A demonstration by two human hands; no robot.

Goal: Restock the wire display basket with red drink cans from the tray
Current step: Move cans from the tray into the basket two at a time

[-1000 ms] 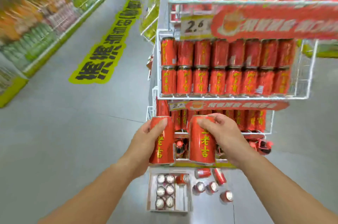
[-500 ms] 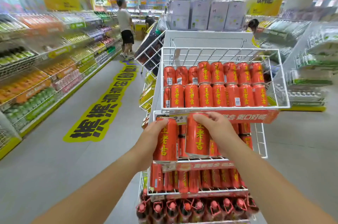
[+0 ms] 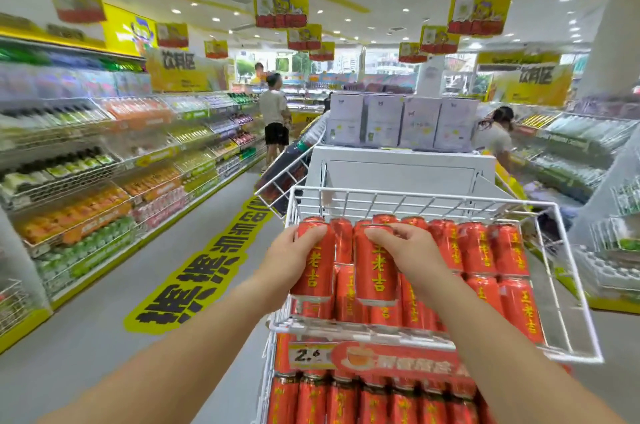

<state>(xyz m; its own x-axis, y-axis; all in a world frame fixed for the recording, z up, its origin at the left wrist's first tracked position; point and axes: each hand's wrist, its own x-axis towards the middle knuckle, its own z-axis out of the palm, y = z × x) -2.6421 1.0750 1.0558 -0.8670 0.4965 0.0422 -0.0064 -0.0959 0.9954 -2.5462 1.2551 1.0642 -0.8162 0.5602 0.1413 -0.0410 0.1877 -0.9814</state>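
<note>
1. The left hand (image 3: 289,255) is curled round the upper wall of a red can (image 3: 312,273). Its fingers hook over the top edge and hold the can upright.
2. The right hand (image 3: 412,250) grips a second red can (image 3: 375,271) the same way, just beside the first. Whether the two cans touch cannot be told.
3. Both cans are at the left front of the wire basket (image 3: 415,196), above its front rim. I cannot tell whether they rest on anything yet.
4. Behind and beside them, the stocked cans (image 3: 478,247) stand two high and fill most of the basket.
5. Judged from their look, these are full cans: stiff, fairly heavy for their size, smooth-walled and so a little slippery. A drop would likely dent one. A wrap around the upper wall with fingertips over the rim seems the secure hold. It also leaves the base free to settle squarely on the can below.
6. Below the basket hang a price tag (image 3: 307,354) and a lower tier of cans (image 3: 346,399). The tray is out of view.
</note>
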